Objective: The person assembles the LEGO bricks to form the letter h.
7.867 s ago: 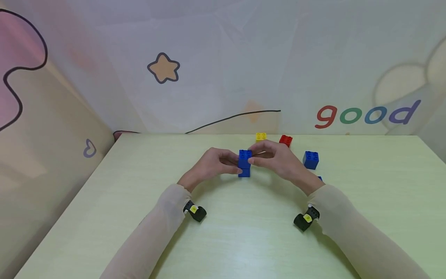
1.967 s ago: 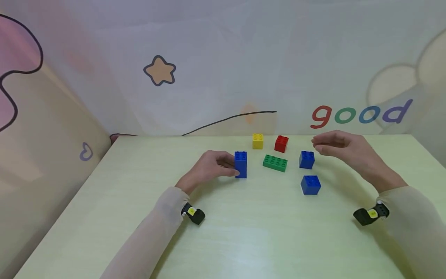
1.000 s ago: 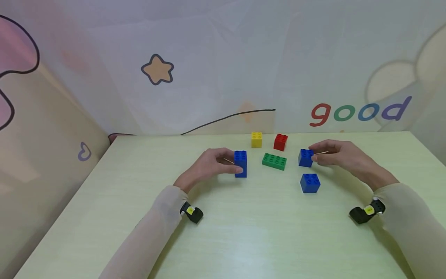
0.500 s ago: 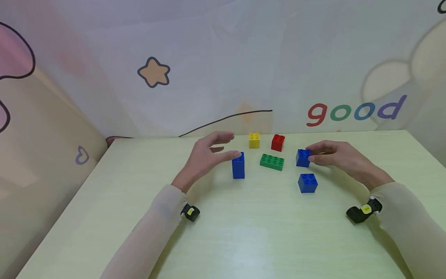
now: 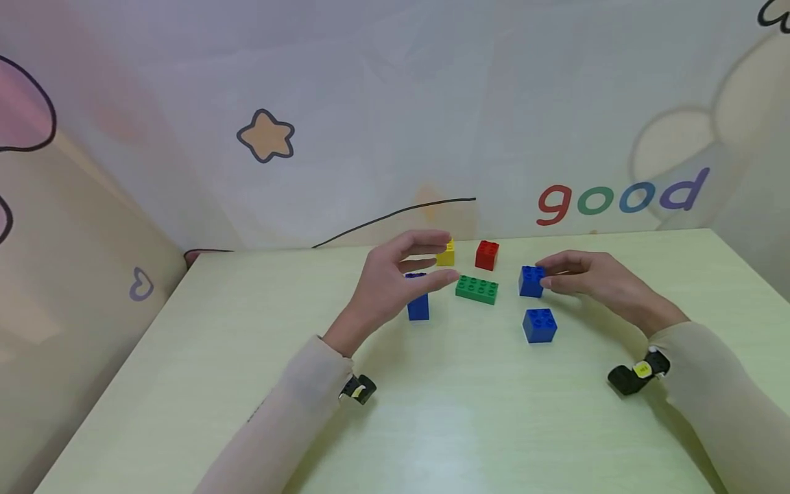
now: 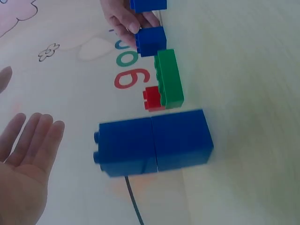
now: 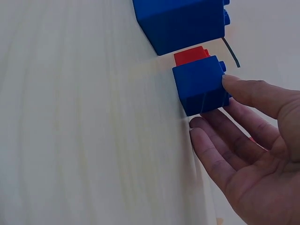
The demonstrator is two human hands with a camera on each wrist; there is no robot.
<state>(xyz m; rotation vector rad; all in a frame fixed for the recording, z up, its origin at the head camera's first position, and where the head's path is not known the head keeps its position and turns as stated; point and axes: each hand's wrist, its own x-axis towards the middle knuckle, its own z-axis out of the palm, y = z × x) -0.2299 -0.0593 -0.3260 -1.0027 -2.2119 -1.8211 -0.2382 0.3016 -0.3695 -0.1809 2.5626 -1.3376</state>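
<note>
Two blue toy bricks joined into an upright stack point(image 5: 418, 308) stand on the table, partly behind my left hand point(image 5: 395, 274) in the head view. That hand is raised with its fingers apart and holds nothing; its thumb tip overlaps the near left end of a flat green brick point(image 5: 476, 290). In the left wrist view the stack point(image 6: 154, 143) shows whole, away from the fingers point(image 6: 35, 140). At the right, my right hand point(image 5: 599, 281) pinches a single blue brick point(image 5: 529, 283) between thumb and fingers. The right wrist view shows the thumb on that blue brick's point(image 7: 199, 84) studded edge.
Another blue brick point(image 5: 540, 326) stands in front of the pinched one. At the back are a yellow brick point(image 5: 446, 257), partly hidden by my left fingers, and a red brick point(image 5: 487, 255). A printed backdrop point(image 5: 370, 137) rises behind the pale table point(image 5: 432, 425).
My left hand has let go of the blue stack, lifted and moved right over it. My right hand has come in to the rear blue brick and taken hold. Earlier, both hands were at the stack.
</note>
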